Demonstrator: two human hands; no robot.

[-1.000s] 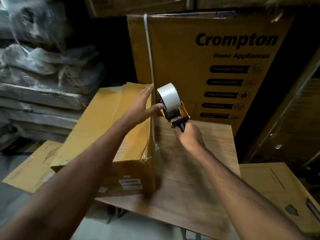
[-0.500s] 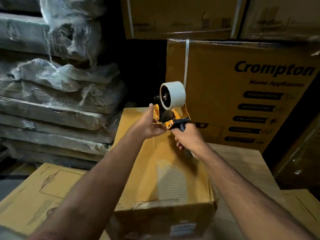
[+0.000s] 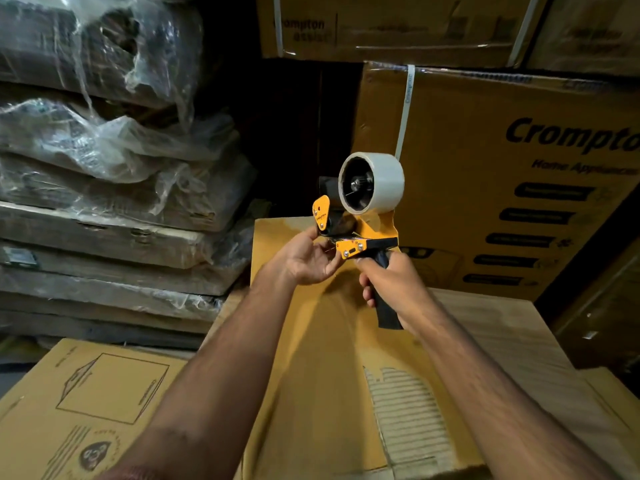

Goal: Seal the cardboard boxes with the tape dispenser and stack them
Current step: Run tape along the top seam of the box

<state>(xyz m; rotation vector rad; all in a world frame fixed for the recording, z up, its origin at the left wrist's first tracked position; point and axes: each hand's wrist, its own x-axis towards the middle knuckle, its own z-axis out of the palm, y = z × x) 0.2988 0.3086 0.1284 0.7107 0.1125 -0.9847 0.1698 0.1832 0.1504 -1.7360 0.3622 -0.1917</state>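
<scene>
An orange tape dispenser (image 3: 360,216) with a white tape roll is held up in front of me, above a brown cardboard box (image 3: 311,358). My right hand (image 3: 391,289) grips its black handle. My left hand (image 3: 304,261) pinches at the front of the dispenser under the roller, fingers curled at the tape's end; the tape end itself is too small to make out. The box lies under my forearms, its top torn near the right, showing corrugation.
A flat printed carton (image 3: 86,407) lies low at the left. Plastic-wrapped bundles (image 3: 104,168) are stacked at the left. A large Crompton carton (image 3: 502,174) stands behind, with more cartons (image 3: 398,26) above. A wooden board (image 3: 502,341) is under the box at right.
My left hand left the box top and came to the dispenser's front. The dispenser was lifted and turned, and my view swung left and closer.
</scene>
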